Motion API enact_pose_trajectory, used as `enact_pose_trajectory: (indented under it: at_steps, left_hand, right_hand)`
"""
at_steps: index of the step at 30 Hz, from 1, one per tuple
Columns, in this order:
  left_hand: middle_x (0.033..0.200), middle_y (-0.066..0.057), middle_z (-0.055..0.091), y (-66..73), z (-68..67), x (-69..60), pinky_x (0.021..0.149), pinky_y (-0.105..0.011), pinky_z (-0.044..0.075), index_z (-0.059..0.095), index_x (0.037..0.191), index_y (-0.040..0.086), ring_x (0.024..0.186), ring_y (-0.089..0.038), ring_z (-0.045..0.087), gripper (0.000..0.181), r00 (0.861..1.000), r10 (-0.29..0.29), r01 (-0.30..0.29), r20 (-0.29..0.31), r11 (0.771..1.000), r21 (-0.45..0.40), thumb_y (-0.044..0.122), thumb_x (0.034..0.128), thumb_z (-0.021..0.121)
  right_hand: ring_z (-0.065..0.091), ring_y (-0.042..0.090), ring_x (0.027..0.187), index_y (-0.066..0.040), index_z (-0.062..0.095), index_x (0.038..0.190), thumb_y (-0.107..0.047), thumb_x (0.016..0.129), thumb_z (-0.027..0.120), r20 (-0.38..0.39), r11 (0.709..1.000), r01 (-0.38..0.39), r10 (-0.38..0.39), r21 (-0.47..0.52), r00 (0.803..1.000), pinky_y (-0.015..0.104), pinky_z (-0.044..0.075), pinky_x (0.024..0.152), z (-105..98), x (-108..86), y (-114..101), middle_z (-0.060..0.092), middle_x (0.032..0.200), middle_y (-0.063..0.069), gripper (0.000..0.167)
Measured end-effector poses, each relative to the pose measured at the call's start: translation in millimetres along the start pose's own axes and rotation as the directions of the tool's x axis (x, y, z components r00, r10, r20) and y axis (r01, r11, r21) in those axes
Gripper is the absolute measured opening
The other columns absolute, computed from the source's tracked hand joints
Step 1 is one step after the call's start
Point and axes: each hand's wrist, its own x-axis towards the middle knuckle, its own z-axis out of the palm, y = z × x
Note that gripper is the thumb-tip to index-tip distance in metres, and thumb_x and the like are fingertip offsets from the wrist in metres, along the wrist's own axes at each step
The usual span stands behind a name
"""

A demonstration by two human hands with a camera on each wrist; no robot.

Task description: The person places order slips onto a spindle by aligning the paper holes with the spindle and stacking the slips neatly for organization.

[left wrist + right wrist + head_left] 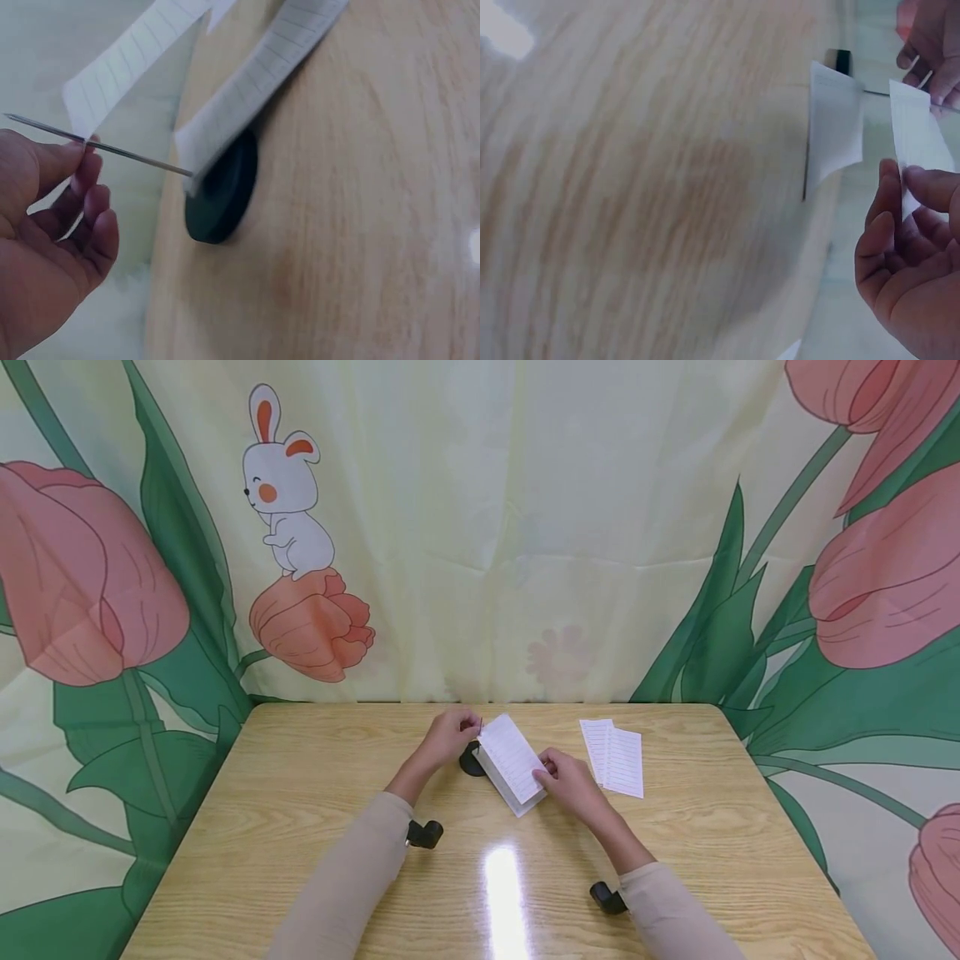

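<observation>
A metal paper spike [139,156] rises from a round black base [221,199] on the table. One lined paper slip [262,67] is on the spike low down by the base. Higher up, a second lined slip [513,756] has its corner at the rod, nearer the tip. My left hand [450,739] pinches that corner beside the rod between thumb and finger. At the slip's opposite end, my right hand [570,783] grips its edge between thumb and fingers. In the right wrist view a gap shows between the upper slip [915,124] and the lower one.
Two more lined slips [625,764] lie overlapping on the table to the right of my right hand. A printed curtain [480,527] hangs behind the wooden table [300,860]. Black wrist devices [426,834] sit by both forearms.
</observation>
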Motion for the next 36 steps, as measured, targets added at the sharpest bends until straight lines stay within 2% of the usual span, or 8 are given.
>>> enact_pose_trajectory:
  at_steps: [6,10,15,22,29,36]
  left_hand:
    - [0.095,-0.007,0.068,-13.8,11.0,-2.5,0.074,-0.028,0.047,0.071,0.098,0.005,0.087,-0.019,0.056,0.011,0.998,-0.055,0.055,0.0,0.998,-0.017,0.006,0.1026,0.062]
    - [0.097,-0.006,0.067,-21.0,17.2,-2.6,0.076,-0.03,0.047,0.072,0.1,0.006,0.09,-0.019,0.056,0.012,0.996,-0.087,0.087,-0.005,0.996,-0.029,0.007,0.1033,0.061]
    - [0.096,-0.006,0.066,-27.2,23.0,-1.9,0.075,-0.029,0.046,0.072,0.1,0.006,0.087,-0.019,0.055,0.012,0.993,-0.118,0.118,-0.004,0.993,-0.018,0.008,0.1039,0.06]
    - [0.091,-0.008,0.063,-33.2,29.7,-0.5,0.072,-0.028,0.045,0.07,0.101,0.004,0.082,-0.017,0.054,0.006,0.994,-0.104,0.104,-0.02,0.994,0.019,0.005,0.1012,0.064]
    - [0.1,-0.01,0.059,-36.0,33.7,-0.6,0.077,-0.031,0.047,0.07,0.1,0.004,0.089,-0.019,0.053,0.004,0.995,-0.098,0.099,-0.021,0.994,0.052,0.004,0.1,0.066]
    - [0.096,-0.008,0.062,-36.6,34.5,0.2,0.077,-0.03,0.046,0.072,0.095,0.004,0.087,-0.018,0.054,0.008,0.995,-0.092,0.094,-0.035,0.993,0.074,0.005,0.0997,0.066]
  right_hand:
    - [0.056,0.015,0.079,-0.002,0.069,0.105,-0.011,0.098,0.07,0.005,0.997,0.003,-0.002,-0.071,1.0,0.03,0.048,0.07,9.7,-1.0,5.0,0.066,0.087,0.003,0.012]
    - [0.054,0.015,0.073,-0.002,0.069,0.104,-0.009,0.097,0.07,-0.009,0.997,0.006,-0.007,-0.075,1.0,0.029,0.046,0.066,14.7,-1.8,8.4,0.063,0.081,0.003,0.01]
    - [0.055,0.014,0.071,-0.001,0.067,0.105,-0.009,0.097,0.071,0.017,0.996,-0.003,0.005,-0.092,1.0,0.027,0.046,0.063,21.0,-3.2,12.3,0.064,0.08,0.003,0.012]
    - [0.056,0.014,0.069,-0.001,0.065,0.106,-0.009,0.096,0.072,0.035,0.993,-0.033,0.037,-0.113,0.999,0.027,0.046,0.062,24.4,-2.8,11.1,0.066,0.082,0.006,0.015]
    - [0.051,0.013,0.065,-0.001,0.063,0.107,-0.011,0.095,0.074,0.049,0.985,-0.016,0.024,-0.171,0.999,0.025,0.043,0.057,25.6,-4.4,10.3,0.061,0.076,0.002,0.019]
    - [0.051,0.015,0.068,-0.001,0.062,0.109,-0.011,0.095,0.074,0.048,0.982,-0.01,0.02,-0.187,0.999,0.026,0.043,0.059,25.3,-4.0,9.8,0.059,0.08,0.003,0.021]
